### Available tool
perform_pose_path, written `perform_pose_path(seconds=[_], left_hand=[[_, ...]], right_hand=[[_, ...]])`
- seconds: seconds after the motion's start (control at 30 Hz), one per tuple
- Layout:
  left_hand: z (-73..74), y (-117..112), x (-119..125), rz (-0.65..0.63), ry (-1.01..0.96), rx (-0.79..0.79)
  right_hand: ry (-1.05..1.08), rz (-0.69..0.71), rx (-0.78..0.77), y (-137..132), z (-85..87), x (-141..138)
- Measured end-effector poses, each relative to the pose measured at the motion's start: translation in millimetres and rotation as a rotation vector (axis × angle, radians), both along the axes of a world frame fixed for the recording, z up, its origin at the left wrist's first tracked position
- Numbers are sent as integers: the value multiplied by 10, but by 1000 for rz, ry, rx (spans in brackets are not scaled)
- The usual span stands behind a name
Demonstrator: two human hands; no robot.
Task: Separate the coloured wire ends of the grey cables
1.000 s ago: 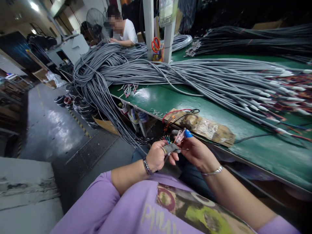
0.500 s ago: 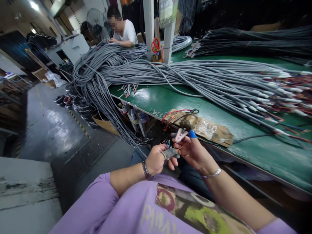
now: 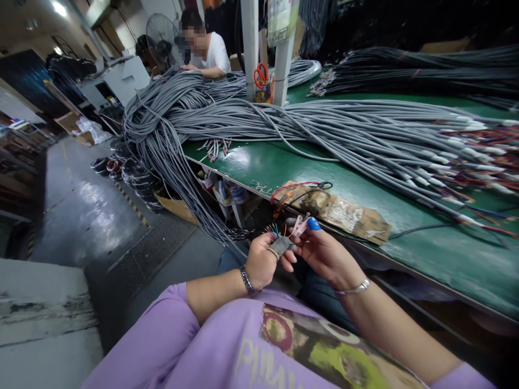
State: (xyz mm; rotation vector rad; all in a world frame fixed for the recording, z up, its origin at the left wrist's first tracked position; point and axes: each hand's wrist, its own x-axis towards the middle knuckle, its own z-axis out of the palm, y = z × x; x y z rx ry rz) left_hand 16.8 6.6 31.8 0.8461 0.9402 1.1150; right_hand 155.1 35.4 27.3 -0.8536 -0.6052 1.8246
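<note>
The left hand (image 3: 261,263) is closed around a grey cable end (image 3: 280,246), its coloured wires (image 3: 273,232) fanned out above the fist. The right hand (image 3: 324,255), blue-capped on one fingertip, pinches a small pink tool (image 3: 299,225) just beside the wires. Both sit near the table (image 3: 405,216) edge, a cable pile (image 3: 324,124) lying far behind

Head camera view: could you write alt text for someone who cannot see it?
A person in a purple shirt holds a grey cable end with fanned coloured wires in the left hand, while the right hand, one fingertip capped blue, picks at them. Behind, a green table bears heaps of grey cables.
</note>
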Motion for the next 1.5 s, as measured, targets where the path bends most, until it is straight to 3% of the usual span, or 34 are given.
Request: perform_pose_path(seconds=[0.27, 0.57, 0.7, 0.93, 1.17, 1.5], left_hand=[[-8, 15, 42, -24, 55, -36], [-31, -27, -3, -44, 59, -42], [-83, -53, -77, -28, 84, -29], [-140, -56, -157, -25, 153, 47], [-148, -61, -180, 1, 144, 65], [-127, -84, -186, -58, 105, 65]], right_hand=[[26, -123, -26, 32, -112, -56], [44, -17, -15, -41, -65, 2], [-46, 69, 42, -169, -134, 76], [-348, -80, 200, -258, -199, 29], [-239, -45, 164, -279, -132, -3], [-299, -81, 157, -305, -147, -61]])
